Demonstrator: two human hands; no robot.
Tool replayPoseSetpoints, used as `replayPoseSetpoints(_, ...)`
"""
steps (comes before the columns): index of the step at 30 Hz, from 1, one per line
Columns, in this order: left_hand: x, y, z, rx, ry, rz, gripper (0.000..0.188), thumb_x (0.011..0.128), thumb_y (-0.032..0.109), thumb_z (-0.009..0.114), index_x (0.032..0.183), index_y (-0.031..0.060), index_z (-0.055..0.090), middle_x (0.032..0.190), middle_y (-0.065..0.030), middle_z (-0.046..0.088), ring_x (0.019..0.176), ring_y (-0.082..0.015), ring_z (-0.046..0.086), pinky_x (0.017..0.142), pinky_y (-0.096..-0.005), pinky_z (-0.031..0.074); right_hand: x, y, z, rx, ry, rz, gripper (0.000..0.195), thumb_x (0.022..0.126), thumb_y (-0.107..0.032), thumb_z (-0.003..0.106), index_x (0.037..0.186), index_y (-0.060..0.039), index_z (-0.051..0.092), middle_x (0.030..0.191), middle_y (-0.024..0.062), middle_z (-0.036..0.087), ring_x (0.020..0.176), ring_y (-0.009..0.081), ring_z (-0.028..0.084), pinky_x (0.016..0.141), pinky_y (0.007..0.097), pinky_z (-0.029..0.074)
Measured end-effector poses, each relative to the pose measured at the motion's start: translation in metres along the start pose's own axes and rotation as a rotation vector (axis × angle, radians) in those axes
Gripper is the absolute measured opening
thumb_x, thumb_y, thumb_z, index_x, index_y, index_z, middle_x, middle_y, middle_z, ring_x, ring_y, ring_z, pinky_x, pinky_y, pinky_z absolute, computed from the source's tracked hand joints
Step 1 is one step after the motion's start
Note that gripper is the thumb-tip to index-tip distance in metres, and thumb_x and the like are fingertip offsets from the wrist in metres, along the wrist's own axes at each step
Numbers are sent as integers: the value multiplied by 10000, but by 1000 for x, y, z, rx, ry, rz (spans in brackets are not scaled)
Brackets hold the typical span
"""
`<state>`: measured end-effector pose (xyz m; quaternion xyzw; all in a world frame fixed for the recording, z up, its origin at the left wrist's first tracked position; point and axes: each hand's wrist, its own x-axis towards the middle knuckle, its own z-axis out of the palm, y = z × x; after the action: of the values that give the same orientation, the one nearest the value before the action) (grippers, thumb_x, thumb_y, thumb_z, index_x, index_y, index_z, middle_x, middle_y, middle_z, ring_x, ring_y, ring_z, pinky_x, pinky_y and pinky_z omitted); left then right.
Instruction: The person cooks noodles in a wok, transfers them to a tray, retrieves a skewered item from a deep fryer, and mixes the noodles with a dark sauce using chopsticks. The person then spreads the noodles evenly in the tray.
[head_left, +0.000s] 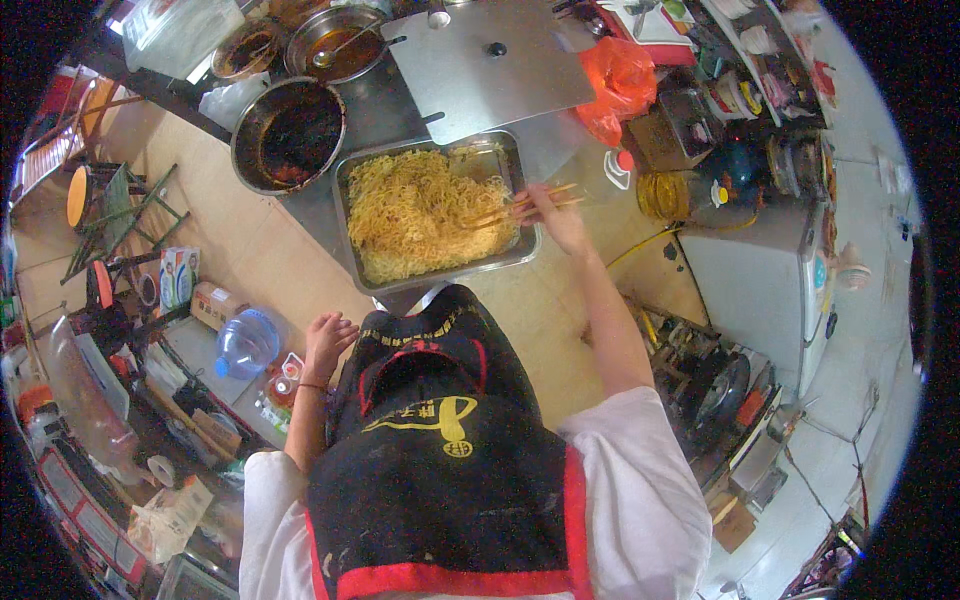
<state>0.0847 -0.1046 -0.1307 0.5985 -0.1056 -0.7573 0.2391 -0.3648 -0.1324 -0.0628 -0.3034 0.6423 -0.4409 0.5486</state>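
Observation:
Wooden chopsticks (487, 217) are gripped in my right hand (541, 208), their tips in the noodles. Yellow noodles (420, 214) fill most of a rectangular metal tray (356, 279) before me. A patch of the tray's bottom shows at its far right corner. My left hand (330, 341) hangs beside my black apron (442, 480), apart from the tray. Its fingers are partly curled, and I see nothing in it.
Left of the tray stands a dark-stained metal bowl (289, 135). Behind it, a bowl of brown sauce (330, 45) holds a ladle. A metal sheet (487, 75) reaches over the tray's far side. A red plastic bag (619, 82) lies right of it.

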Motion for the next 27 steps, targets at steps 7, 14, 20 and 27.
replayPoseSetpoints(7,-3,-2,12,31,32,-12,182,879,164,526,974,23,462,839,-106,543,767,-246,615,686,-331,551,4,17,13,-202,259,-285,270,913,-212,499,899,32,616,853,95,640,730,154,630,661,271,517)
replayPoseSetpoints(14,7,-15,-3,-22,35,-23,191,880,161,521,984,13,461,851,-109,544,759,-241,612,667,-320,548,7,-1,-3,-218,244,-263,280,920,-258,476,1016,-14,575,923,79,617,652,158,619,529,245,495)
replayPoseSetpoints(20,-2,-21,1,6,104,-12,222,882,181,515,993,-3,455,882,-129,540,777,-248,615,665,-319,546,53,49,30,335,353,-116,264,901,-254,512,946,-3,577,871,116,626,671,184,618,567,289,536)
replayPoseSetpoints(27,-17,-24,-7,-83,151,-6,220,872,158,540,990,-10,461,866,-138,542,758,-263,622,654,-331,552,83,71,39,768,136,-3,201,875,-165,513,926,22,567,880,149,606,771,249,617,720,365,549)
